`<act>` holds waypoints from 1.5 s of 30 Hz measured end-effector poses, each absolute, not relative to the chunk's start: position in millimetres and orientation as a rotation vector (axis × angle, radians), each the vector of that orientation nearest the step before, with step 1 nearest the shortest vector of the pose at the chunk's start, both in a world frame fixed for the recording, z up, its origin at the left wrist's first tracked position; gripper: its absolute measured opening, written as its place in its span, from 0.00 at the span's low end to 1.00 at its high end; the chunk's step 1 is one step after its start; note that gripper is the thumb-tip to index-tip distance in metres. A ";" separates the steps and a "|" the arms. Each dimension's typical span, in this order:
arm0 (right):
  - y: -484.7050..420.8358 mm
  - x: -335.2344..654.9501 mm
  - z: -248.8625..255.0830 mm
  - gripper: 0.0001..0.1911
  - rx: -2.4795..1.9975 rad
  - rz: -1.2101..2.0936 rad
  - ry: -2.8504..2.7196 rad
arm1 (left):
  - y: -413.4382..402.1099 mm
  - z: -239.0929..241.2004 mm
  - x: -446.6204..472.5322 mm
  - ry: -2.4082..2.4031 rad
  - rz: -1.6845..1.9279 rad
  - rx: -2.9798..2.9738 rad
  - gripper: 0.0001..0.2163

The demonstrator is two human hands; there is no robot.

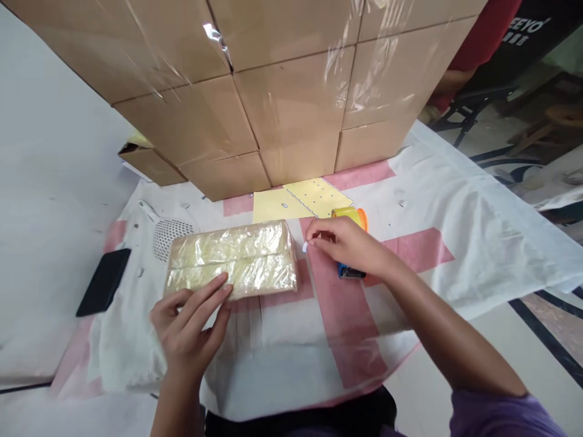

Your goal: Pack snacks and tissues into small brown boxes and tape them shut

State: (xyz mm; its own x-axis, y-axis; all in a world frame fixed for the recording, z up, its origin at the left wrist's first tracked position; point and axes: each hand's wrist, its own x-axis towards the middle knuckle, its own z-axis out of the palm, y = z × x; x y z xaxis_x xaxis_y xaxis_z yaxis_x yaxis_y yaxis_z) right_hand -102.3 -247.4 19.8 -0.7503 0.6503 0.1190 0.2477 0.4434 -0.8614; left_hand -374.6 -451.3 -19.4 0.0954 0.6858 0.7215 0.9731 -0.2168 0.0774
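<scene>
The right hand's [348, 247] fingers are pinched together on a small white scrap [305, 247], thumb against forefinger, just beside the right end of the wrapped packet [230, 266]. The left hand's [189, 325] fingers lie straight and close together, not gripping; their tips rest flat on the packet's near edge and steady it.

The packet lies lengthwise at the centre of the frame on a white cloth with pink bands [455, 200] spread over the worktop. Partly hidden behind the right hand is a yellow, orange and blue hand tool [351, 215] (what kind cannot be told). Two yellow sheets [298, 200] lie above it, at the foot of a wall of film-wrapped cardboard boxes [282, 91]. A black phone [104, 281] lies at the left.

The step in hand looks like bringing the scrap to the packet's end. Judging from this, any placing there calls for a firm left-hand hold and a small, exact move of the pinch.
</scene>
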 end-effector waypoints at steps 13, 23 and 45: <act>-281.6 -129.6 -30.5 0.11 -0.877 1.229 -2.095 | -453.2 -21.5 -371.8 -1.629 -0.899 -1.930 0.17; -291.8 -141.1 -48.2 0.03 -1.051 1.300 -1.746 | -451.8 -22.6 -370.8 -1.653 -0.899 -1.921 0.16; -341.5 -156.2 -77.6 0.26 -0.926 1.292 -1.550 | -448.6 -8.0 -380.2 -1.673 -0.870 -2.099 0.16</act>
State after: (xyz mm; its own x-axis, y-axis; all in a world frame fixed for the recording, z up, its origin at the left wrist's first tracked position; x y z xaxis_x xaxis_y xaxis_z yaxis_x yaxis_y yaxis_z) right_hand -156.2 -341.5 -77.6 -0.3261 0.9305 0.1667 0.0037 0.1776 -0.9841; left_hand -380.2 -448.6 -8.0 0.1295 0.7625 0.6338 0.9567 -0.2640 0.1222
